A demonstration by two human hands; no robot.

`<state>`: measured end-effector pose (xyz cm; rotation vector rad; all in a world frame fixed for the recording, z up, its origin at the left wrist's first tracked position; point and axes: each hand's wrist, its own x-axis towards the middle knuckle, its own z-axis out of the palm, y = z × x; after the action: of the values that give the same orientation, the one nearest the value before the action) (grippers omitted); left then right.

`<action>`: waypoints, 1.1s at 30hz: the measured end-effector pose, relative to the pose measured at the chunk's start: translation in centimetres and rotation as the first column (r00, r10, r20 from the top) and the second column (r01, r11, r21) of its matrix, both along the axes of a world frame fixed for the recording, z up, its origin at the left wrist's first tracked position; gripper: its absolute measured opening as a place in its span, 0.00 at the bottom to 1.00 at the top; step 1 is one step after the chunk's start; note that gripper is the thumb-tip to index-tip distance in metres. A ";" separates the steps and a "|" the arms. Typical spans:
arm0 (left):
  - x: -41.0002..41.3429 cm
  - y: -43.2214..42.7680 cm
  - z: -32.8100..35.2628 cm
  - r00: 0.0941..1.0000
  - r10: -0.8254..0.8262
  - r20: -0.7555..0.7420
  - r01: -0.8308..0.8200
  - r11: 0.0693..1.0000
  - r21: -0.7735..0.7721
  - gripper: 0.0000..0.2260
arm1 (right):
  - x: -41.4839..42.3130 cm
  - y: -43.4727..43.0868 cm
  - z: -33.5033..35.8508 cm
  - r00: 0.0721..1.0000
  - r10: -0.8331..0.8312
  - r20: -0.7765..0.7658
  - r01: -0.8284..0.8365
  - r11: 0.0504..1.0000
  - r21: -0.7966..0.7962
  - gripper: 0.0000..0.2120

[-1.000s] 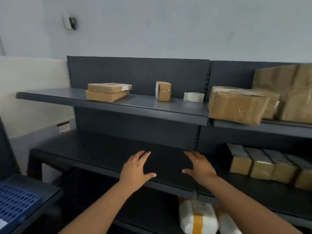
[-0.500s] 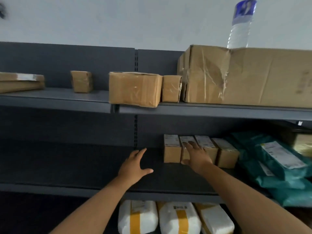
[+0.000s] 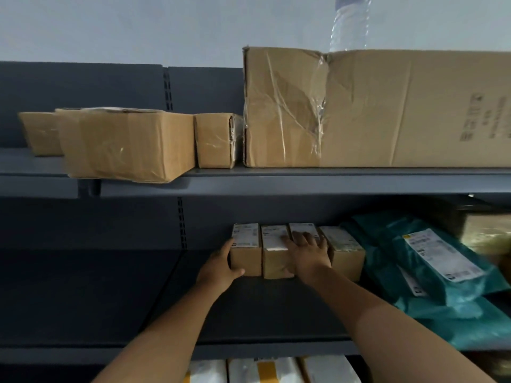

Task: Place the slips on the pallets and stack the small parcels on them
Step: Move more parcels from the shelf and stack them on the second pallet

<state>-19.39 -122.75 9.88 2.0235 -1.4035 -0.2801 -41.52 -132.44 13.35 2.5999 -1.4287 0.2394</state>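
My left hand [image 3: 219,268] cups the end parcel [image 3: 245,250] on the shelf [image 3: 116,286], my right hand [image 3: 308,254] lies spread flat over the next parcels [image 3: 276,251]

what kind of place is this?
Likely a parcel depot or courier storeroom: grey metal shelving holding taped cardboard boxes, teal mailer bags with shipping labels, and a row of small labelled parcels that both hands are reaching into.

Four small labelled parcels [image 3: 297,250], four brown cartons [image 3: 373,109], three white packages [image 3: 265,371], one bottle [image 3: 349,26], two hands [image 3: 221,268].
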 end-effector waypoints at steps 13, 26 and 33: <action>0.8 1.1 -0.5 0.992 -0.083 -0.094 0.069 0.987 -0.145 0.24 | 0.9 1.2 -0.7 0.995 0.092 -0.042 -0.096 0.990 -0.100 0.38; 5.2 7.7 1.0 0.989 -0.025 -0.145 -0.016 0.961 -0.276 0.24 | 7.2 6.2 0.8 0.970 0.204 0.132 -0.192 0.976 -0.103 0.38; 13.9 17.0 2.6 0.985 0.118 -0.126 -0.152 0.938 -0.311 0.25 | 17.7 12.7 1.9 0.931 0.311 0.190 -0.307 0.950 -0.051 0.37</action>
<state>-5.53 -105.78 12.46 1.7986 -1.1547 -0.0895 -23.85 -119.75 15.29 2.8417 -1.0493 0.5612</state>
